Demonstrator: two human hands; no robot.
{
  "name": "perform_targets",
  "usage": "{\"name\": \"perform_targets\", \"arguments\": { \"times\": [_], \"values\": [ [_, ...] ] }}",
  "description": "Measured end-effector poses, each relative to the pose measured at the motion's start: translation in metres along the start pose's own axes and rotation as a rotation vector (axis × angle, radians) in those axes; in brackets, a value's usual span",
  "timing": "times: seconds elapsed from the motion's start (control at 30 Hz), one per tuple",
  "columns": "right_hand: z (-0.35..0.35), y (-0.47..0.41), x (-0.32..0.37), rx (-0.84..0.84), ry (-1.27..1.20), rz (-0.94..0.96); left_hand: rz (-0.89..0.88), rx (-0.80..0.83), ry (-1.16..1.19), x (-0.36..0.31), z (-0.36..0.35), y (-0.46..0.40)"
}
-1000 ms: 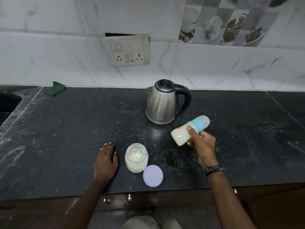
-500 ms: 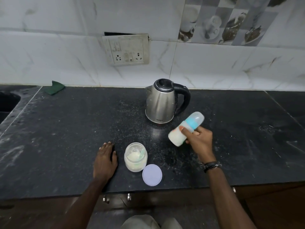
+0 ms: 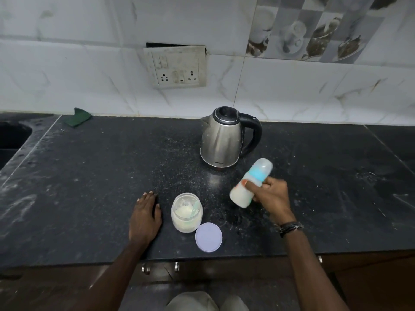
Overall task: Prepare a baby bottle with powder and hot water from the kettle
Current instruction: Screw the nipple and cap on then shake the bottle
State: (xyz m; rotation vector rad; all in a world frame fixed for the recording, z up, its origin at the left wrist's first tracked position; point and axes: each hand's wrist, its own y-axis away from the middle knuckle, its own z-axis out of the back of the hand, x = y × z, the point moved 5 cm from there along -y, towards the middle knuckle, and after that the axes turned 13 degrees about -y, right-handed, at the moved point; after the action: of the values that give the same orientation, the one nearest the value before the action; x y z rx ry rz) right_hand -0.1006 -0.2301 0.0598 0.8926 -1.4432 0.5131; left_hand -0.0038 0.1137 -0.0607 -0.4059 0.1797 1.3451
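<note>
My right hand (image 3: 270,196) grips a capped baby bottle (image 3: 251,182) filled with milky white liquid, held tilted above the counter with its blue collar and clear cap pointing up and away. A steel kettle (image 3: 221,140) with a black handle stands just behind it, lid closed. An open jar of white powder (image 3: 186,213) with a pale scoop inside sits near the front edge, and its lilac lid (image 3: 208,237) lies flat beside it. My left hand (image 3: 145,217) rests flat on the black counter (image 3: 89,176), left of the jar.
A green cloth (image 3: 78,116) lies at the back left by the wall. A sink (image 3: 13,135) opens at the far left. A socket panel (image 3: 176,66) is on the tiled wall above the kettle. Powder dusts the counter around the kettle and jar.
My right hand has shifted the tilted bottle slightly left and back again, a shaking motion. My left hand, the jar, lid and kettle have stayed put.
</note>
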Motion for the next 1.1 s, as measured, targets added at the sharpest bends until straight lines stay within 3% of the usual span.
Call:
{"name": "perform_targets", "arguments": {
  "times": [0.17, 0.27, 0.4, 0.53, 0.67, 0.8, 0.93, 1.1],
  "values": [
    [-0.002, 0.002, -0.001, 0.023, -0.098, -0.027, -0.006, -0.008, 0.005, -0.002, 0.004, -0.002],
    [-0.004, 0.000, 0.003, 0.051, 0.049, -0.021, 0.005, 0.000, -0.005, -0.001, 0.002, 0.000],
    [-0.004, 0.001, -0.002, 0.041, -0.037, -0.037, 0.005, 0.006, -0.001, -0.003, 0.004, -0.002],
    [-0.006, 0.000, -0.004, 0.060, 0.067, -0.070, 0.005, -0.004, -0.010, -0.001, 0.003, 0.001],
    [-0.008, -0.001, -0.005, 0.033, -0.076, -0.052, 0.004, -0.002, -0.006, -0.003, 0.004, -0.001],
    [-0.011, -0.003, -0.009, 0.107, 0.089, -0.068, 0.007, -0.013, -0.009, -0.001, 0.005, 0.000],
    [-0.007, -0.002, -0.004, 0.052, -0.076, -0.073, 0.008, 0.003, -0.008, -0.001, 0.003, 0.000],
    [-0.003, -0.008, 0.004, 0.090, 0.110, -0.007, 0.002, -0.013, -0.008, -0.001, 0.005, -0.001]
  ]
}}
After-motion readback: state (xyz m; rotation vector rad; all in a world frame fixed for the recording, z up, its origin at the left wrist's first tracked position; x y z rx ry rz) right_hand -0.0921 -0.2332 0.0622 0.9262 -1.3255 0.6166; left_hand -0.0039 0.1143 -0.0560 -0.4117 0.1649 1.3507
